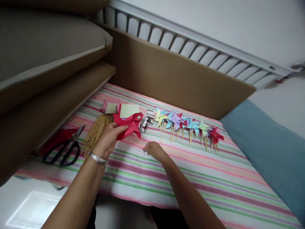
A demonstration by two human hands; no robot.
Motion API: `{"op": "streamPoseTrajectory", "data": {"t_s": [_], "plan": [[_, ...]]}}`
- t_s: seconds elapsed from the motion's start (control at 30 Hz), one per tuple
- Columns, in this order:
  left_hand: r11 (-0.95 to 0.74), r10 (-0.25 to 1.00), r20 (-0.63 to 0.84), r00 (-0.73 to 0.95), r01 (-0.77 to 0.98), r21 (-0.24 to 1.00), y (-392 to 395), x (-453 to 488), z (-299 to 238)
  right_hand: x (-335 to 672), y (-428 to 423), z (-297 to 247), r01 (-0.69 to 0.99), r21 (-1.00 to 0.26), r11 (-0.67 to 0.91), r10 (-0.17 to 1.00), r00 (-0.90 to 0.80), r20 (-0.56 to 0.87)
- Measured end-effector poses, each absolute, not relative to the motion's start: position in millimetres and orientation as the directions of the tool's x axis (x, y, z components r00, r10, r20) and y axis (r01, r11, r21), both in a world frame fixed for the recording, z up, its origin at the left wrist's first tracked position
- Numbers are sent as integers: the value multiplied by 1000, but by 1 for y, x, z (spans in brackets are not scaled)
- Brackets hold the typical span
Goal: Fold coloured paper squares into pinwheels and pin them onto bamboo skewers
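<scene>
My left hand [108,138] pinches a red paper pinwheel [130,126] between thumb and fingers, its blades folded in toward the centre. To the right of it, my right hand [154,150] hovers low over the striped cloth [143,171] with its fingers drawn together; anything in them is too small to make out. Just behind the red pinwheel are small open boxes [148,118] and a pile of coloured paper squares [128,110]. A bundle of thin wooden sticks [95,133] lies beside my left hand, partly covered by it.
Several finished pinwheels on sticks [176,121] lie in a row at the right. Black-handled scissors [65,148] rest at the left near red material [53,141]. Brown cushions [59,89] crowd the left side. A brown board [171,73] stands behind, before a white radiator [186,47].
</scene>
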State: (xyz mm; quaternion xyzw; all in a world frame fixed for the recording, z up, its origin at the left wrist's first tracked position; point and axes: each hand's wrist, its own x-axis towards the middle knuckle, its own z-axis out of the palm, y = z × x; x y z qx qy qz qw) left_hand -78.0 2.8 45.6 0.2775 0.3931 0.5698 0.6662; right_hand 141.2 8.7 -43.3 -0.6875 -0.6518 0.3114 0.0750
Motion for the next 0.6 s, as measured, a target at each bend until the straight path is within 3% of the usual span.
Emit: {"op": "streamPoseTrajectory", "data": {"t_s": [0.33, 0.6], "plan": [[203, 976, -212, 44, -529, 824, 1, -71, 44, 151, -31, -44, 817, -574, 48, 997, -78, -28], [205, 976, -212, 48, -526, 825, 7, -57, 36, 136, -37, -49, 855, -499, 144, 989, -143, 40]]}}
